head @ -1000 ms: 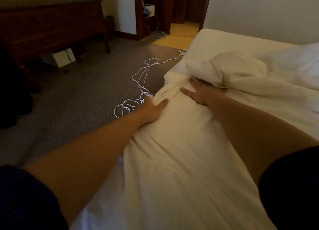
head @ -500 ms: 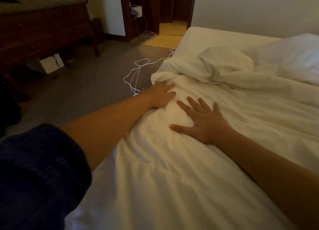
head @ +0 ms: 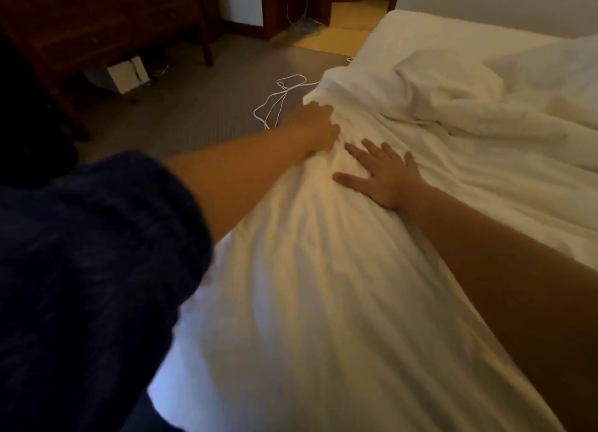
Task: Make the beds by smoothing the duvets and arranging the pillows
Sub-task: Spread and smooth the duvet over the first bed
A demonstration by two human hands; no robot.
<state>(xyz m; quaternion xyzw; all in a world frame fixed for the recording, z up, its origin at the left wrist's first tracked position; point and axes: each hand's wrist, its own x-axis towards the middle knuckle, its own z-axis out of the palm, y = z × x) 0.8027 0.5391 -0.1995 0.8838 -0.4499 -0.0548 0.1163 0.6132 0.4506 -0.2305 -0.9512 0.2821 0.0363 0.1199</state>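
A white duvet [head: 323, 286] covers the bed, creased lengthwise in front of me and bunched in a heap [head: 453, 88] further up. My left hand [head: 315, 128] grips the duvet's edge at the bed's left side, fingers curled into the cloth. My right hand [head: 385, 175] lies flat on the duvet just right of it, fingers spread and straight. The bare mattress sheet [head: 420, 33] shows beyond the heap. A white pillow [head: 556, 62] lies at the far right, partly cut off by the frame.
Grey carpet [head: 200, 107] lies left of the bed with a white cable [head: 278, 101] tangled near the bed's side. A dark wooden dresser [head: 97, 26] stands at the far left with a white box [head: 127, 73] under it. A doorway [head: 352, 7] opens beyond.
My right hand slid back from under the bunched heap toward me and now lies flat. My left hand moved up along the edge and curled into the cloth.
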